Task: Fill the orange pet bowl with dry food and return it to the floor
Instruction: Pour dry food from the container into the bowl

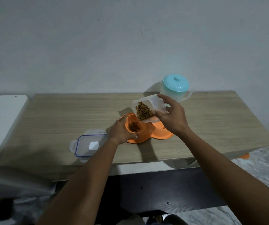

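Observation:
The orange pet bowl (158, 135) with two wells rests on the wooden table. My left hand (121, 133) grips its left rim. Brown dry food (134, 127) lies in the left well. My right hand (172, 116) holds a clear plastic container (148, 101) tilted over that well, its mouth pointing down and left. More dry food (143, 112) is piled at the container's lower side, close to its lip.
The container's clear lid (90, 144) with a blue seal lies flat on the table (65, 114), left of the bowl. A translucent jug with a teal lid (176, 86) stands at the back, by the wall. A small orange object (244, 155) shows below the table's right edge.

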`<state>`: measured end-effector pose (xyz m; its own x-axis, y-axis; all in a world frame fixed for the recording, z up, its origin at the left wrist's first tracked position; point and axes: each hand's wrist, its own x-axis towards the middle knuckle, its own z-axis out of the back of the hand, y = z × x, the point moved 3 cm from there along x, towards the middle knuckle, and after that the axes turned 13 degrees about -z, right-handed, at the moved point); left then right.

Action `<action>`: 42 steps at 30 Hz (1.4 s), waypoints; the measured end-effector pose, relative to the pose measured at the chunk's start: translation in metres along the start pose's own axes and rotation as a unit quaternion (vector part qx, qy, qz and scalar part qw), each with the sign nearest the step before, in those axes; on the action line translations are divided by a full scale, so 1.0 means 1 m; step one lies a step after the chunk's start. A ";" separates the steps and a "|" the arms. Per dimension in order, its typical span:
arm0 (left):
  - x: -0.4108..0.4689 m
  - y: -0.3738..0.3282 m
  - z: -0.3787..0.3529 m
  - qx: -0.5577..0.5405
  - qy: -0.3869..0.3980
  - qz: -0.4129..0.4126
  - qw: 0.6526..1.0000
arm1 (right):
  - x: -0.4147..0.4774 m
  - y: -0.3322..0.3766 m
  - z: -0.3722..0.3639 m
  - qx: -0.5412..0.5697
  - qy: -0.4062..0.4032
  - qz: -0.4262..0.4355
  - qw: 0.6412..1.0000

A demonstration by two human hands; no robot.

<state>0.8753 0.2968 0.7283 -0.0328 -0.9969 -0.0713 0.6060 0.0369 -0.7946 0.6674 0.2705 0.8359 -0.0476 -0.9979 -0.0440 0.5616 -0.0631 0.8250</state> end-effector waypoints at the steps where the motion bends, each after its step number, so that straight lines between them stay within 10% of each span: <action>1: 0.000 0.000 0.000 0.001 0.000 -0.001 1.000 | 0.000 0.000 0.000 -0.001 0.000 0.000 1.000; 42: 0.007 0.002 -0.005 -0.008 -0.012 0.031 0.999 | 0.081 -0.033 -0.030 0.299 0.075 -0.257 0.916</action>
<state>0.8721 0.2903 0.7234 0.0242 -0.9940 -0.1067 0.5934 0.1002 -0.7987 0.6702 0.1910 0.7883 -0.0403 -0.8319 -0.5535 -0.0591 -0.5509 0.8324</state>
